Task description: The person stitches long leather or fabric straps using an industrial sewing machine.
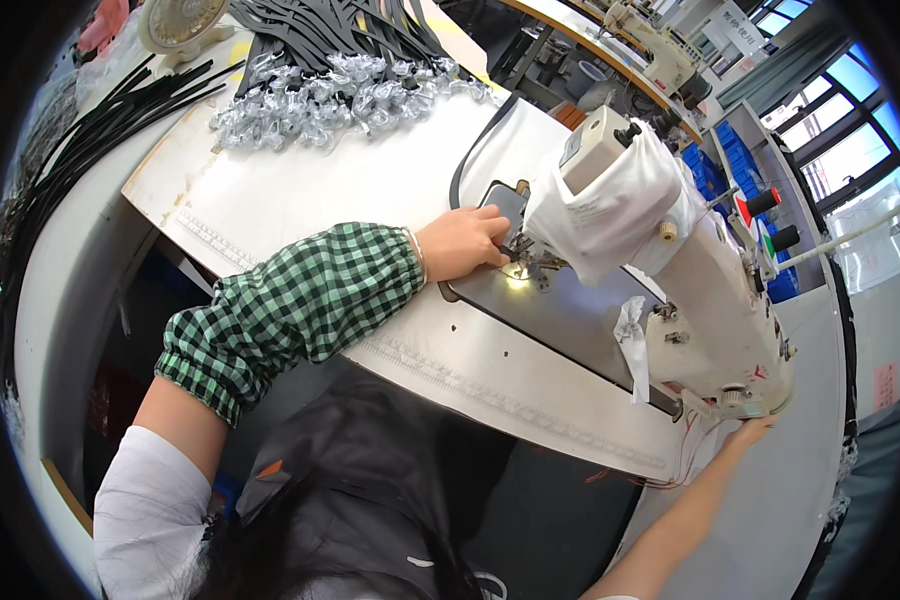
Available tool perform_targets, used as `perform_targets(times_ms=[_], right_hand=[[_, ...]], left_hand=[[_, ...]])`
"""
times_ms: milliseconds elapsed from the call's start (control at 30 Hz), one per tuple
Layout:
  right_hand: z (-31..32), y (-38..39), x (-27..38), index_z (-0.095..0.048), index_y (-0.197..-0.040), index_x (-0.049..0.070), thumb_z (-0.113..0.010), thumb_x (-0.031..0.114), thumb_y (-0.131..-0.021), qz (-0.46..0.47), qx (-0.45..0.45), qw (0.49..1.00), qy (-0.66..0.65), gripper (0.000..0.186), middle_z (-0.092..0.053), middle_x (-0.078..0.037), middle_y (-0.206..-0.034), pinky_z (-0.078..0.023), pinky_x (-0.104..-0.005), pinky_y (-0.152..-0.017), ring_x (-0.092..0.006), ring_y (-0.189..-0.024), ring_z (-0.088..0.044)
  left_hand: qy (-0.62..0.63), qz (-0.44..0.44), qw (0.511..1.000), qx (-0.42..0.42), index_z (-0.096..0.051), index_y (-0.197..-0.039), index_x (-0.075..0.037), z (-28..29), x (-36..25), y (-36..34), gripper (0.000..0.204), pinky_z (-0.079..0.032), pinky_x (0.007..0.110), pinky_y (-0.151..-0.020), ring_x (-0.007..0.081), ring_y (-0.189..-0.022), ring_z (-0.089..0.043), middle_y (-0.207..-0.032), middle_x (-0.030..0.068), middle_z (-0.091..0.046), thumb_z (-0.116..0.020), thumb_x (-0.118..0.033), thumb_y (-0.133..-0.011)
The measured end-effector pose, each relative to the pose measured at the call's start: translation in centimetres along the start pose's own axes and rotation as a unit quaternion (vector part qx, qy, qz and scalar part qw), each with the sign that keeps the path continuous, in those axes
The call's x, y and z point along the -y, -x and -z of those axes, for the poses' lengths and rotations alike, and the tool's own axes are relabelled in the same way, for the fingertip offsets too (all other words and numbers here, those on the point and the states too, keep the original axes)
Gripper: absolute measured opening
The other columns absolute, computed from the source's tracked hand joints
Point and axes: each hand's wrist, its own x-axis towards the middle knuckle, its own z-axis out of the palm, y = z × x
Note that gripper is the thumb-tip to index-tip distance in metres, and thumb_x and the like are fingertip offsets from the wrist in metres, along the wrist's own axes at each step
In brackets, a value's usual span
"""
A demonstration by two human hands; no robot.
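Observation:
My left hand (465, 243), below a green checked sleeve guard (290, 300), has its fingers closed on a black strap (470, 152) beside the needle area (523, 262) of a white industrial sewing machine (715, 290). The strap loops up behind my hand. A small light glows on the metal bed (570, 305) by my fingertips. White cloth (605, 210) is draped over the machine head. At the machine's lower right end, my right hand (752, 430) reaches in against the housing; its fingers are mostly hidden.
Many black straps with clear-wrapped fittings (340, 100) lie at the back of the white table (185, 170). More straps (110, 130) lie at left. Thread spools (760, 203) stand on a rack near blue bins (732, 150). Other machines (630, 45) stand beyond.

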Motion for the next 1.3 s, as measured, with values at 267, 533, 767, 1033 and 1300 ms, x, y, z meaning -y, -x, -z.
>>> perform_targets(times_ms=[267,533,767,1033,1300], right_hand=[[2.9,-6.1,2.1,-0.049,-0.112,-0.007,-0.033,0.043,-0.092,0.018,0.058,0.976,0.211,0.057,-0.055,-0.016,-0.110,-0.041,-0.0338,-0.086,-0.0261,-0.100,-0.052],[2.9,-3.1,-0.5,-0.045,-0.119,-0.007,-0.032,0.042,-0.093,0.037,0.004,0.991,0.131,0.056,-0.052,-0.015,-0.116,-0.037,-0.0337,-0.091,-0.0255,-0.106,-0.049],[1.9,-3.7,2.2,-0.042,-0.120,-0.008,-0.032,0.043,-0.093,-0.005,0.057,0.978,0.198,0.058,-0.050,-0.016,-0.120,-0.038,-0.0355,-0.091,-0.0267,-0.107,-0.049],[2.0,-4.0,1.3,-0.047,-0.116,-0.007,-0.031,0.044,-0.092,0.049,-0.044,0.977,0.205,0.059,-0.052,-0.018,-0.117,-0.040,-0.0361,-0.087,-0.0296,-0.100,-0.053],[-0.3,-4.5,5.3,-0.049,-0.111,-0.005,-0.034,0.044,-0.092,-0.015,0.097,0.949,0.298,0.055,-0.057,-0.015,-0.106,-0.046,-0.0354,-0.075,-0.0256,-0.092,-0.056]], left_hand=[[-0.031,-0.009,0.999,-0.009,-0.070,-0.084,-0.015,-0.4,0.3,-0.5,0.020,-0.046,0.028,-0.072,0.0179,-0.087,-0.050,-0.087,0.0012,-0.054,-0.058,-0.010,-0.069],[-0.067,-0.011,0.998,-0.011,-0.070,-0.082,-0.020,-0.9,0.4,-0.5,0.019,-0.044,0.027,-0.073,0.0154,-0.089,-0.049,-0.085,-0.0024,-0.053,-0.055,-0.016,-0.071],[-0.084,0.001,0.996,-0.007,-0.070,-0.084,-0.021,-1.3,0.7,-0.4,0.020,-0.043,0.026,-0.074,0.0145,-0.090,-0.048,-0.086,-0.0036,-0.054,-0.055,-0.016,-0.071],[-0.087,0.004,0.996,0.014,-0.068,-0.086,-0.019,-0.9,0.7,-0.2,0.020,-0.044,0.027,-0.076,0.0150,-0.092,-0.050,-0.092,-0.0026,-0.057,-0.055,-0.013,-0.071],[-0.099,0.016,0.995,0.023,-0.069,-0.087,-0.022,-1.5,1.3,0.2,0.022,-0.043,0.028,-0.077,0.0156,-0.091,-0.050,-0.092,-0.0039,-0.058,-0.056,-0.013,-0.070]])
